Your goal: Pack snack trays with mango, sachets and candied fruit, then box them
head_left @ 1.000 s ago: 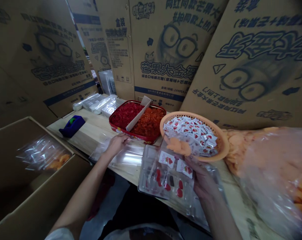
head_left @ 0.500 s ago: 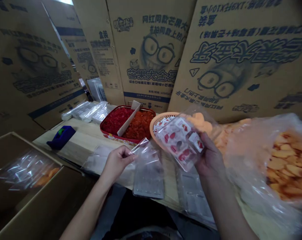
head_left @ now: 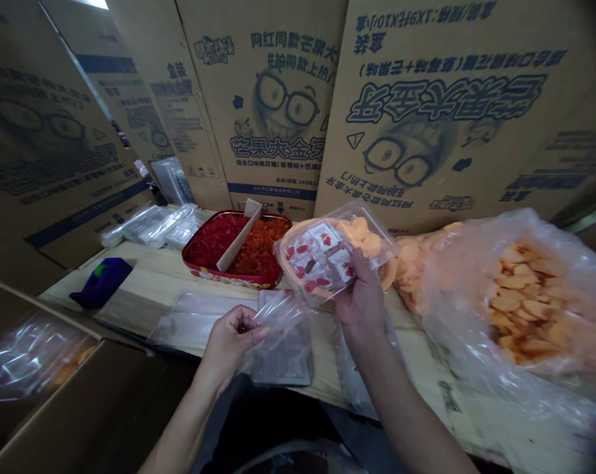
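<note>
Down at lower left, a cardboard carton stands open, with a clear bag of orange pieces inside, blurred by glare. On the wooden table sits a blue tape dispenser. My left hand has thumb and fingers pressed together on the edge of a clear plastic bag, above a flat plastic tray. A firm pinch right at the edge should stop the thin film slipping; I can't tell whether its mouth is open. Behind it, a red tin holds red and orange pieces. My right hand is clamped around a clear tray, raised off the table; keeping it level should stop the sachets and orange pieces sliding. My fingers hide part of it, and it hides most of an orange basket. At far right lies a big plastic bag of orange slices.
</note>
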The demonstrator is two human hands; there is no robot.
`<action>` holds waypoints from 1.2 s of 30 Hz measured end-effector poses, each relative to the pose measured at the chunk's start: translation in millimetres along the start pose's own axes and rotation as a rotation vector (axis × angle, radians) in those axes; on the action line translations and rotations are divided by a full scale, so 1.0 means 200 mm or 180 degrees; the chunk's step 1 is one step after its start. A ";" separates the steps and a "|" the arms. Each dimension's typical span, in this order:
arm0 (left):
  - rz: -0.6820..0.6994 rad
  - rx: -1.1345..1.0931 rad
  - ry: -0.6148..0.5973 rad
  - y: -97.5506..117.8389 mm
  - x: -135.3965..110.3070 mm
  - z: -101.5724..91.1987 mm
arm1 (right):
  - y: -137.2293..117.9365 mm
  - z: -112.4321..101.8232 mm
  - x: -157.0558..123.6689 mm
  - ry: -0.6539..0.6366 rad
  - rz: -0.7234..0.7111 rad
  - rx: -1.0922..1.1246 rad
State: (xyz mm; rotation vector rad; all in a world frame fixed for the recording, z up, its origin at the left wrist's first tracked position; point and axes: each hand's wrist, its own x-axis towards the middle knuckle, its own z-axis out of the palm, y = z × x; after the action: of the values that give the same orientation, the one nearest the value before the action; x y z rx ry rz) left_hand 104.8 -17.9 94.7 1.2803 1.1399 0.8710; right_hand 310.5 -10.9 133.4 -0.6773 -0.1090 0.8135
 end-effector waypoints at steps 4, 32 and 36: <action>-0.0121 -0.0087 -0.0043 -0.01 -0.01 0.00 | 0.02 0.01 0.00 0.0047 -0.0153 0.0029; -0.0404 -0.1105 0.0365 -0.05 0.00 0.01 | 0.07 -0.04 -0.06 -0.0551 0.0024 -0.0028; -0.0433 -0.1196 0.0446 -0.06 0.00 0.01 | 0.09 -0.06 -0.05 -0.0677 0.0246 -0.0062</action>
State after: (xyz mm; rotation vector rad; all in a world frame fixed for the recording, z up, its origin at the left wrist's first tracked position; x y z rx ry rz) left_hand 105.5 -19.7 83.1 0.8361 1.0953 1.0285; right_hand 296.9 -15.1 115.1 -0.6148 -0.2848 0.9586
